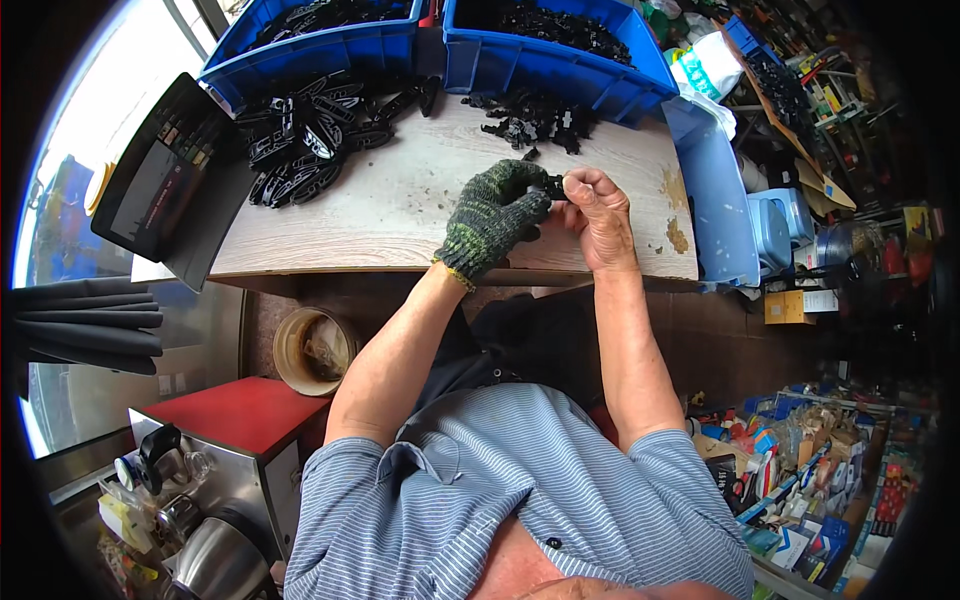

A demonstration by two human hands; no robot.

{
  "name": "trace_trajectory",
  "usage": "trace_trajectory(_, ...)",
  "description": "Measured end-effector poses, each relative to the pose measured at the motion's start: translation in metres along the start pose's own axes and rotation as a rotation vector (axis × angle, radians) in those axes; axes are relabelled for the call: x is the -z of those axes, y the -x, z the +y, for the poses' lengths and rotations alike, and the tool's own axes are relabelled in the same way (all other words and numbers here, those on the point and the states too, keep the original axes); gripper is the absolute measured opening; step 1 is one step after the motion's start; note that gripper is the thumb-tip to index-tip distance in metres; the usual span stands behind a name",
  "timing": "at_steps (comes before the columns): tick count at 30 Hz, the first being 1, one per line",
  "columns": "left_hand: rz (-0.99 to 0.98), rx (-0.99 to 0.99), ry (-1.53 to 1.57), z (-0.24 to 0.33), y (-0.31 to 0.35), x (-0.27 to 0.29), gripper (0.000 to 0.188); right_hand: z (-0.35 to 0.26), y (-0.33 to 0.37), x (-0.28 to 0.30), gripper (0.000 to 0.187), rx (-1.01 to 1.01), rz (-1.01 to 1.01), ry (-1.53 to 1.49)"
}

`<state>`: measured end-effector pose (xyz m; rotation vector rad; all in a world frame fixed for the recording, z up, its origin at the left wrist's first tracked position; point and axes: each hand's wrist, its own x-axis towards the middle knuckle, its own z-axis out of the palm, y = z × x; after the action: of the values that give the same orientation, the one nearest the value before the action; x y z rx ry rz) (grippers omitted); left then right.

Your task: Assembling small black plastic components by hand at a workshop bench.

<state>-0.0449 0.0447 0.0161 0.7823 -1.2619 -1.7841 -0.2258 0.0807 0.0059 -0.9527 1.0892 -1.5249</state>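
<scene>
My left hand [490, 215], in a dark green and black knitted glove, is closed with its thumb and fingers on a small black plastic part [554, 187]. Bare, my right hand [604, 215] pinches the other end of that part between thumb and forefinger. Both hands meet above the front of a pale wood-grain table [400, 215]. Beyond them lies a heap of small black plastic pieces [545, 122], one stray piece nearer my glove. To the left is a pile of long oval black plastic parts [318, 135]. The part's exact shape is mostly hidden by my fingers.
Two blue bins [560, 65] of black parts line the table's back. A black folding case [165, 180] stands at its left edge, a light blue tub [715, 190] at its right. Below are a round bucket [314, 350] and a red-topped cabinet [225, 413]. Cluttered shelves fill the right.
</scene>
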Motion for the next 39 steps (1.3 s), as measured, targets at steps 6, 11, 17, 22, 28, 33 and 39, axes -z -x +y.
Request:
trace_trajectory(6,0.01,0.045,0.041,0.001,-0.003,0.001,0.03,0.0,-0.003,0.002,0.013,-0.017,-0.02,0.034)
trace_trajectory(11,0.009,0.14,0.069,0.013,-0.009,0.001,0.024,0.0,-0.003,-0.003,0.016,-0.014,-0.01,-0.017)
trace_trajectory(17,0.067,0.138,0.004,0.012,-0.014,-0.004,0.025,-0.005,-0.001,-0.007,0.015,-0.025,0.007,0.025)
trace_trajectory(22,0.174,0.087,0.041,0.008,-0.008,-0.01,0.024,-0.012,-0.003,-0.014,0.025,-0.075,0.038,0.079)
trace_trajectory(28,0.268,-0.011,0.049,0.006,-0.001,-0.01,0.02,-0.018,-0.006,-0.014,0.038,-0.205,-0.072,0.262)
trace_trajectory(33,0.227,0.014,0.052,0.008,0.001,-0.011,0.018,-0.01,-0.002,-0.019,0.04,-0.099,-0.006,0.257)
trace_trajectory(39,0.173,0.011,0.082,0.004,0.0,-0.01,0.019,-0.004,0.0,-0.016,0.04,-0.021,0.006,0.25)
